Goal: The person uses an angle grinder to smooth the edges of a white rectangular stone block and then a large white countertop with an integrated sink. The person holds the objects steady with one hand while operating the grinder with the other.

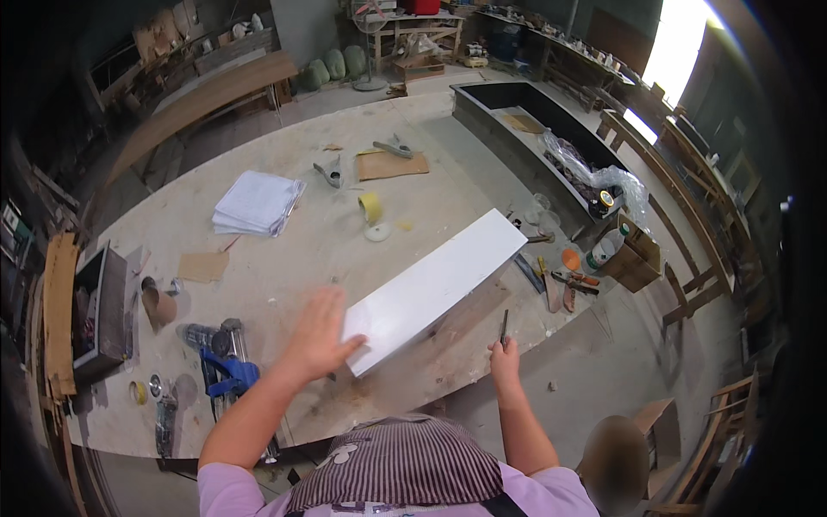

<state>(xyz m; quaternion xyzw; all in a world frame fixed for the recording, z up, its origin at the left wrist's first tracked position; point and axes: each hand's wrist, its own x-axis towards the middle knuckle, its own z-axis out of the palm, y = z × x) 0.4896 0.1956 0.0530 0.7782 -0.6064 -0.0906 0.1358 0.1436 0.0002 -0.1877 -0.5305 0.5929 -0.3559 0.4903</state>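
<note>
A long white box-shaped piece (435, 280) lies slantwise on the worktable, its smooth top facing up. At its near left end is my left hand (317, 338), fingers stretched and slightly blurred, the thumb out over the white surface; whether it presses there I cannot tell. My right hand (506, 355) is closed round a thin dark tool (504, 324), held upright near the table's front edge, right of the white piece. The tool's exact kind is too small to make out.
The pale worktable (284, 284) carries folded white cloths (257, 203), yellow tape (369, 206), spring clamps (394, 147) and blue-and-black power tools (229, 372). Hand tools (575, 283) lie beyond the white piece. A long dark trough (482, 96) stands at the back right, a grey box (103, 323) at left.
</note>
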